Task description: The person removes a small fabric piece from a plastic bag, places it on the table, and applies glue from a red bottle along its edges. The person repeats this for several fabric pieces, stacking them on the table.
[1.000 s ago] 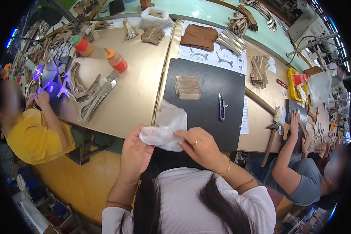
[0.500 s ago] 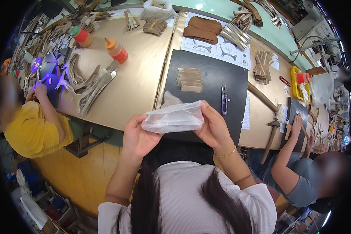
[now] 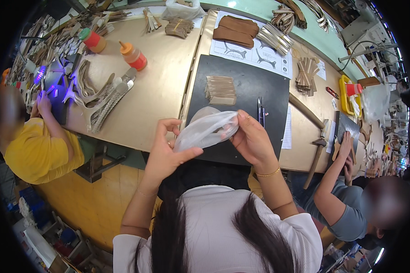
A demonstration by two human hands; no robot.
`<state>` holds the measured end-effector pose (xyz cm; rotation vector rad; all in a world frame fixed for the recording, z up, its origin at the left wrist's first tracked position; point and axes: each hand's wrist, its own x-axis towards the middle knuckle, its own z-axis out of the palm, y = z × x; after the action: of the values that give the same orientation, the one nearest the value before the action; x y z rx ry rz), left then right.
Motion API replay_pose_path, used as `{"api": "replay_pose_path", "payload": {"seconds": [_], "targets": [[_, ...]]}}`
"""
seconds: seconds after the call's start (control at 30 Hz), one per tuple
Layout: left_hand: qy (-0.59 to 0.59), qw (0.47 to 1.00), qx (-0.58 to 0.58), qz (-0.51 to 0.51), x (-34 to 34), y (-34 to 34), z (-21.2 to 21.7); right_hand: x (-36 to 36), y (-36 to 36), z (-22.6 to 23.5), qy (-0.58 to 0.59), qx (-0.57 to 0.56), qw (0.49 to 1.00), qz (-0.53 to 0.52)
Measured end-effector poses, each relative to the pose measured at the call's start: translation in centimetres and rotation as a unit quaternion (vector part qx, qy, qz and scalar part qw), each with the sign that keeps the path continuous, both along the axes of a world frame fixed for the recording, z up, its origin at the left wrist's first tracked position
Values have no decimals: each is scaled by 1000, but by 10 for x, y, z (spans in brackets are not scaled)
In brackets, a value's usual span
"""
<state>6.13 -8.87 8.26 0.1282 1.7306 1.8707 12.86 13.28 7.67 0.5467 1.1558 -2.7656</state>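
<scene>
- In the head view we see the right hand (image 3: 256,141) pinching the upper right end of a clear plastic bag (image 3: 205,132) between thumb and fingers.
- The left hand (image 3: 166,152) has its thumb and forefinger spread wide around the bag's left end, the thumb touching the near edge; whether its other fingers grip the film, we cannot tell.
- We find the bag held in front of the chest, over the near part of a black mat (image 3: 250,86).
- Its long axis runs aslant, from low at the left hand up to the right hand, so the pinched end points right and away from the body. Between its folds we see a long gap along that slant; we cannot be sure which way the mouth faces.
- Beyond the bag we note a stack of beige strips (image 3: 221,88) on the mat and, to its right, purple-handled snips (image 3: 261,109), their lower end hidden by the right hand.
- Farther back lie folded brown pieces (image 3: 235,31) on a printed sheet (image 3: 278,68).
- Well to the left we see an orange-capped bottle (image 3: 133,57); to the right, a hammer (image 3: 315,168) beside the mat.
</scene>
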Motion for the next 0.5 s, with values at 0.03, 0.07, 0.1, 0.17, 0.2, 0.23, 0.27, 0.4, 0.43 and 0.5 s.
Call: {"api": "replay_pose_path", "payload": {"seconds": [0.03, 0.07, 0.1, 0.17, 0.2, 0.23, 0.27, 0.4, 0.43, 0.5], "targets": [[14, 999, -42, -14, 3, 2, -2, -2, -4, 0, -3, -7, 1000, 2], [27, 996, -84, -28, 5, 3, -5, -4, -6, 1, -9, -14, 1000, 4], [107, 982, -149, -46, 1, 4, -10, -7, -9, 1, -5, -26, 1000, 7], [10, 997, -76, -7, -2, 2, -16, -3, -13, 3, 10, 33, 999, 22], [-32, 999, -38, 12, -2, 0, -19, -1, -14, 4, 26, 66, 997, 32], [-59, 997, 19, 40, -4, -2, -21, -2, -15, 3, 42, 126, 990, 35], [-85, 991, 75, 69, -6, -4, -23, 1, -15, 2, 28, 235, 970, 52], [-205, 948, 227, 92, -14, -9, -23, 11, -15, 0, 70, 513, 850, 93], [-260, 926, 257, 97, -14, -8, -22, 13, -15, -1, 87, 557, 821, 90], [-374, 876, 277, 126, -11, -3, -23, 16, -15, -3, 86, 585, 802, 79]]}}
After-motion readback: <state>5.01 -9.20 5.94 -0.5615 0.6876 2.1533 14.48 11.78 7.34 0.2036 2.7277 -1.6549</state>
